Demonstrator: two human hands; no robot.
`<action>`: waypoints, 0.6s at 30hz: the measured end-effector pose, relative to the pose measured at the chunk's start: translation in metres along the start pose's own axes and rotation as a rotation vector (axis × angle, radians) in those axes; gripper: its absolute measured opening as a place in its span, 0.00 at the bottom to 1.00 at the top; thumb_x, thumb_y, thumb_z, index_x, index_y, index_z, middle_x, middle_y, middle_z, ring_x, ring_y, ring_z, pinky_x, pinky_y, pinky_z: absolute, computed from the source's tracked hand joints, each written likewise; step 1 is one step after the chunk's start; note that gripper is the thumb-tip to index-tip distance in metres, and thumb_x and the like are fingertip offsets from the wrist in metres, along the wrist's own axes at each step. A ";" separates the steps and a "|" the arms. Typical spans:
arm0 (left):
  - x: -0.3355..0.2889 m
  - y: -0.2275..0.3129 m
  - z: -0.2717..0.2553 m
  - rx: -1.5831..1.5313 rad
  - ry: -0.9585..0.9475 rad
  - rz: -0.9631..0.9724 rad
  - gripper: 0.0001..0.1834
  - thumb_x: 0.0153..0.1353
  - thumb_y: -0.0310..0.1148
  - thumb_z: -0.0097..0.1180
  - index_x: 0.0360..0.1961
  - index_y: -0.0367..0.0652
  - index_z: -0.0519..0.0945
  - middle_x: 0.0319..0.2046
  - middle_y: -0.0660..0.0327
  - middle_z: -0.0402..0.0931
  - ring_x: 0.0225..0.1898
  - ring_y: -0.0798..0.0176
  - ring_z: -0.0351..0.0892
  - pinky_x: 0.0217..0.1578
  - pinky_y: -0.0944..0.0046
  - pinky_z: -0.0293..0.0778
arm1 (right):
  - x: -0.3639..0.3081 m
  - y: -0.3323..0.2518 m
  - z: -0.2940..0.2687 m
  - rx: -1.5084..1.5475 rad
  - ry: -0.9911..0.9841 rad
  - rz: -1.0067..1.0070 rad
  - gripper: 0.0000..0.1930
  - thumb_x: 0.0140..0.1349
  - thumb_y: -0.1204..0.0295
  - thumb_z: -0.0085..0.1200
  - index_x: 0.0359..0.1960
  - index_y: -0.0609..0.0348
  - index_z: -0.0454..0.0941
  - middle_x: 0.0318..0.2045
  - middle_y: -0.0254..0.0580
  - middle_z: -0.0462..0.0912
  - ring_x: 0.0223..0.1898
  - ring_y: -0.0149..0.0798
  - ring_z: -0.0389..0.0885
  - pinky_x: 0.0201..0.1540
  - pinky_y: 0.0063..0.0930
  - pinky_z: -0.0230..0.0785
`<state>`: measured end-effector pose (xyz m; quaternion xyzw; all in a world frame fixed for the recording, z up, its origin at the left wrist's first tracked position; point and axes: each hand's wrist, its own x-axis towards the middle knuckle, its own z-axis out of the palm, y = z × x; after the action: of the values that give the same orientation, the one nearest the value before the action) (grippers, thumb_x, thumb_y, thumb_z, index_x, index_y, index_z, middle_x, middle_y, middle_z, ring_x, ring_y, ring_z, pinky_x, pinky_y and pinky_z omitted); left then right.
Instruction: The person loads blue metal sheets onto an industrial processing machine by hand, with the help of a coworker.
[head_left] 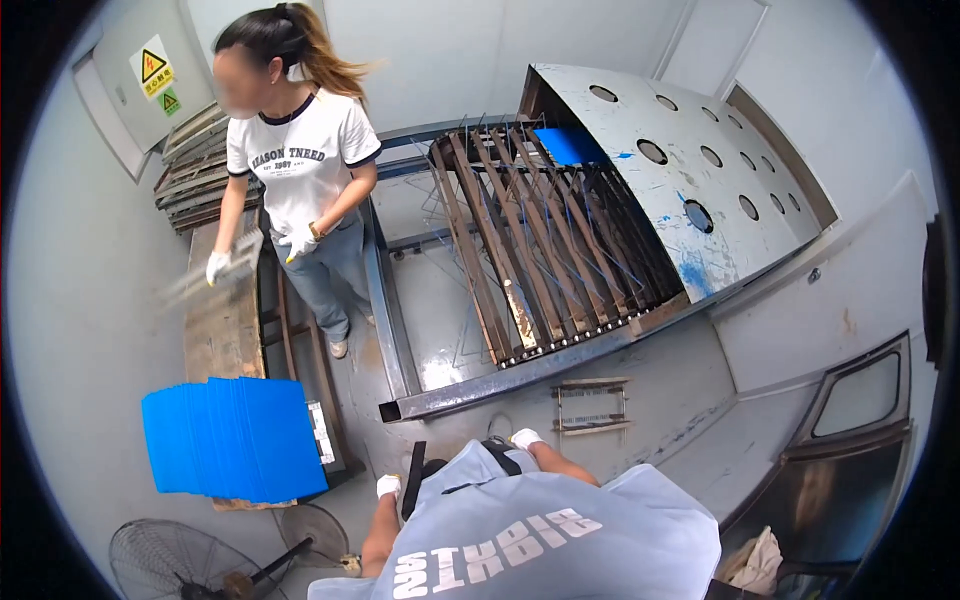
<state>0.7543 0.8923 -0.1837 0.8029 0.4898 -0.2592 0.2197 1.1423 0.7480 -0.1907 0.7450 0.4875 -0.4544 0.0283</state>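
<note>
My left hand, in a white glove, hangs low beside a dark upright bar or strip; whether it touches this is unclear. On the other side of my body, my right hand, also gloved, hangs left of a small metal frame on the floor. Both hands are small in the picture, and their fingers cannot be made out. No held object shows in either one. Ahead stands a large conveyor-like rack of brown slats with thin wires, and a blue sheet lies at its far end.
A co-worker in white gloves swings a blurred frame over a wooden table. Blue sheets are stacked on its near end. A fan stands lower left. A metal hood with round holes covers the rack's right part.
</note>
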 end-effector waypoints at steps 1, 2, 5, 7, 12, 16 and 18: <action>0.002 0.004 0.000 -0.080 0.027 -0.041 0.14 0.45 0.36 0.35 0.21 0.44 0.75 0.24 0.55 0.71 0.29 0.56 0.71 0.29 0.61 0.67 | -0.004 -0.001 -0.004 0.006 -0.003 0.023 0.16 0.46 0.60 0.35 0.26 0.56 0.72 0.31 0.48 0.71 0.35 0.47 0.68 0.36 0.33 0.61; -0.002 0.002 0.008 -0.016 0.029 -0.001 0.13 0.43 0.35 0.36 0.20 0.46 0.75 0.24 0.56 0.71 0.29 0.56 0.71 0.29 0.62 0.67 | -0.006 -0.006 -0.007 -0.005 -0.021 0.030 0.16 0.46 0.60 0.35 0.27 0.56 0.72 0.31 0.48 0.71 0.35 0.47 0.68 0.36 0.33 0.61; 0.000 0.014 0.011 0.059 0.053 0.086 0.12 0.42 0.35 0.37 0.17 0.47 0.74 0.23 0.57 0.71 0.27 0.56 0.71 0.28 0.61 0.66 | -0.013 -0.007 -0.010 0.066 -0.016 0.051 0.17 0.47 0.59 0.34 0.27 0.56 0.72 0.31 0.47 0.71 0.36 0.47 0.68 0.36 0.33 0.61; 0.002 0.026 0.004 0.013 0.045 0.156 0.11 0.41 0.36 0.38 0.15 0.47 0.74 0.22 0.57 0.71 0.27 0.56 0.70 0.27 0.61 0.66 | -0.007 0.007 0.003 0.063 -0.004 0.093 0.16 0.47 0.59 0.34 0.27 0.55 0.72 0.31 0.47 0.71 0.36 0.47 0.68 0.36 0.32 0.61; 0.004 0.035 0.013 -0.466 0.005 -0.072 0.12 0.41 0.38 0.39 0.16 0.46 0.73 0.22 0.56 0.71 0.27 0.54 0.70 0.27 0.61 0.65 | -0.014 0.006 -0.007 0.010 -0.111 -0.027 0.15 0.47 0.61 0.34 0.27 0.53 0.72 0.32 0.45 0.71 0.35 0.46 0.69 0.36 0.32 0.61; -0.006 0.043 -0.008 -0.243 0.014 -0.043 0.11 0.41 0.36 0.40 0.19 0.44 0.74 0.23 0.56 0.72 0.28 0.54 0.70 0.27 0.61 0.66 | -0.011 0.013 -0.012 -0.039 -0.111 -0.069 0.15 0.47 0.61 0.35 0.27 0.53 0.72 0.31 0.44 0.72 0.34 0.46 0.70 0.35 0.32 0.62; -0.010 0.041 -0.007 -0.168 0.016 -0.001 0.11 0.41 0.35 0.39 0.19 0.44 0.75 0.24 0.56 0.72 0.28 0.53 0.70 0.27 0.61 0.66 | -0.014 0.011 -0.019 -0.026 -0.071 -0.017 0.15 0.47 0.61 0.35 0.28 0.53 0.72 0.31 0.45 0.72 0.34 0.45 0.69 0.35 0.32 0.61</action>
<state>0.7884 0.8727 -0.1686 0.7836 0.5118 -0.2109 0.2822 1.1612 0.7417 -0.1741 0.7240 0.4982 -0.4744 0.0511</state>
